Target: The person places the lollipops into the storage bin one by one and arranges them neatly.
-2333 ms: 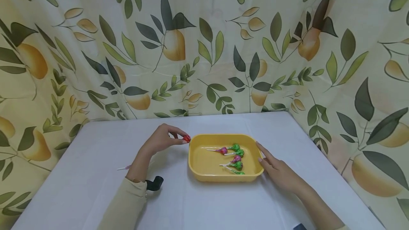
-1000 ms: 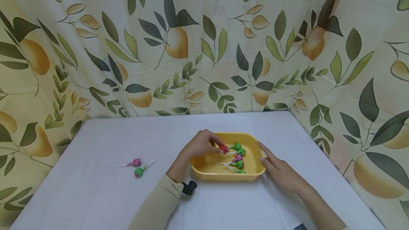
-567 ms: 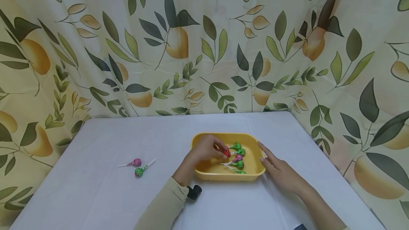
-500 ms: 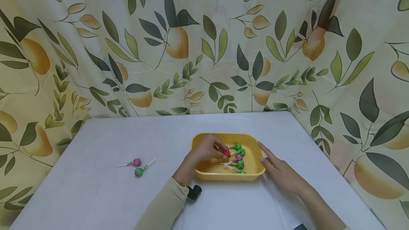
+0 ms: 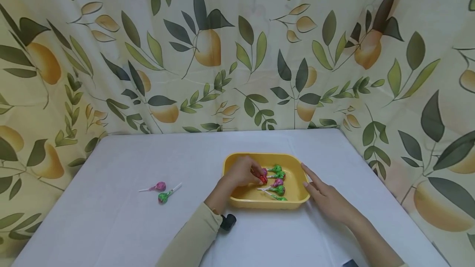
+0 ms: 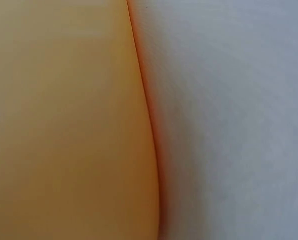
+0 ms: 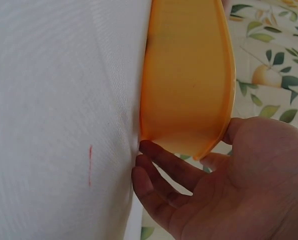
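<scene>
In the head view my left hand (image 5: 245,172) reaches into the yellow tray (image 5: 267,205), its fingertips pinching a lollipop with a red wrapper (image 5: 263,179). The stick of that lollipop is hidden by the hand. Beside it in the tray lie several lollipops, among them a green one (image 5: 279,190) and a pink one (image 5: 278,182). My right hand (image 5: 326,201) rests against the tray's right end. In the right wrist view its fairly relaxed fingers touch the tray's outer wall (image 7: 189,75), with the thumb at the rim. The left wrist view holds only the tray's wall (image 6: 64,120) and white cloth.
Left of the tray, a pink lollipop (image 5: 160,186) and a green lollipop (image 5: 163,197) lie on the white tablecloth (image 5: 122,160). A leaf-and-fruit patterned curtain (image 5: 237,52) stands behind the table and at both sides.
My left hand has carried the red lollipop rightward from outside the tray's left end to among the others inside, then has stayed nearly still. My right hand has kept its place against the tray.
</scene>
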`<state>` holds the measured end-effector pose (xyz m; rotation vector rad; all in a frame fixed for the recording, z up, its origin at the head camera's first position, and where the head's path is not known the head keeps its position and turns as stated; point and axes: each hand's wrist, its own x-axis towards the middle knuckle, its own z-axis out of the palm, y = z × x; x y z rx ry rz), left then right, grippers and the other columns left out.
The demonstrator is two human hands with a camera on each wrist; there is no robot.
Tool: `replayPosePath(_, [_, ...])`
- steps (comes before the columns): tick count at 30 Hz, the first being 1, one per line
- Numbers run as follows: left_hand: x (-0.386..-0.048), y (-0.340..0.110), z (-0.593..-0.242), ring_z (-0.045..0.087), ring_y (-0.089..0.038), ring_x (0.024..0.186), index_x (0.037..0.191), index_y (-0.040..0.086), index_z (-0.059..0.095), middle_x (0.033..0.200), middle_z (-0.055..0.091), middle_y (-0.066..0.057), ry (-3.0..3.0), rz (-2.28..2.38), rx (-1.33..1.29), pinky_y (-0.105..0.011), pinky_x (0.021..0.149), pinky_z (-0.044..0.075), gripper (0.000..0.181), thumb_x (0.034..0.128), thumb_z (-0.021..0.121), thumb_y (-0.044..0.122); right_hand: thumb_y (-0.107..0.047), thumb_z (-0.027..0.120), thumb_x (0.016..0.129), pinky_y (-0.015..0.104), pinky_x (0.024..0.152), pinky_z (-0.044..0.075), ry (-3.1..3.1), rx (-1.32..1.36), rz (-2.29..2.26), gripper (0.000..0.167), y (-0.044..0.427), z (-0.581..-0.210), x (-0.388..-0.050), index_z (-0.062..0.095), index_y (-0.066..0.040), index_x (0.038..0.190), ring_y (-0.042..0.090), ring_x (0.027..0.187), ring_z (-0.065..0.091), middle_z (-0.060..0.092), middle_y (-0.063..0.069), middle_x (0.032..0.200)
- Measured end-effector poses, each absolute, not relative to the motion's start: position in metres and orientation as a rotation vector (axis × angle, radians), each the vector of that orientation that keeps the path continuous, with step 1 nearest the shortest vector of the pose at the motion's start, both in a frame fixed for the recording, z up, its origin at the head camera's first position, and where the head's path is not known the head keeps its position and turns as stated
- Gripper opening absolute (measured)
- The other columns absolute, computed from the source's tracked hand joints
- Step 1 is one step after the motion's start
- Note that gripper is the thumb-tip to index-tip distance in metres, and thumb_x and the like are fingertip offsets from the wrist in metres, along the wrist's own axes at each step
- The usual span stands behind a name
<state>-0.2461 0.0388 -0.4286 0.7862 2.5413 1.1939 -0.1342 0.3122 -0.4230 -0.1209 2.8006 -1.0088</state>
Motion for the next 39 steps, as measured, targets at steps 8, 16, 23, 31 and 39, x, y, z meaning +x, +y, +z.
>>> replayPosePath(8, [-0.2476,0.0399,-0.4322,0.061,-0.009,0.074,0.086,0.008,0.08,0.078,0.069,0.005,2.563,1.185,0.766,-0.022,0.067,0.051,0.016,0.0775,0.09,0.0,-0.047,0.038,0.112,0.071,0.101,0.039,2.807,-0.129,-0.996,0.064,0.3128,-0.4237,-0.135,0.011,-0.031,0.168,0.047,0.13,0.052,0.061,0.023,0.136])
replayPosePath(16, [-0.2486,0.0403,-0.4328,0.061,-0.008,0.073,0.085,0.007,0.079,0.076,0.069,0.005,2.56,1.197,0.793,-0.021,0.066,0.051,0.017,0.0765,0.091,0.0,-0.046,0.039,0.112,0.069,0.1,0.04,2.806,-0.132,-0.997,0.064,0.3128,-0.4203,-0.1346,0.012,-0.03,0.168,0.041,0.125,0.054,0.063,0.02,0.133])
replayPosePath(23, [-0.248,0.0389,-0.4321,0.061,-0.008,0.072,0.083,0.007,0.079,0.076,0.07,0.004,2.546,1.225,0.8,-0.021,0.064,0.051,0.017,0.0752,0.092,0.0,-0.047,0.039,0.112,0.069,0.1,0.039,2.797,-0.126,-1.003,0.065,0.3129,-0.4217,-0.1354,0.012,-0.03,0.168,0.041,0.124,0.054,0.063,0.019,0.131])
replayPosePath(31, [-0.2463,0.038,-0.4308,0.062,-0.008,0.073,0.084,0.006,0.079,0.078,0.072,0.002,2.521,1.276,0.775,-0.022,0.067,0.052,0.017,0.075,0.092,-0.002,-0.048,0.039,0.112,0.069,0.102,0.038,2.804,-0.136,-1.011,0.064,0.3145,-0.4238,-0.1369,0.012,-0.03,0.168,0.038,0.121,0.053,0.063,0.016,0.126])
replayPosePath(39, [-0.245,0.0371,-0.4284,0.066,-0.01,0.076,0.088,0.004,0.08,0.083,0.074,0.0,2.523,1.287,0.802,-0.022,0.069,0.052,0.018,0.0755,0.091,-0.002,-0.047,0.039,0.112,0.067,0.098,0.042,2.802,-0.136,-0.996,0.066,0.314,-0.4232,-0.1362,0.012,-0.027,0.168,0.037,0.117,0.059,0.065,0.018,0.126])
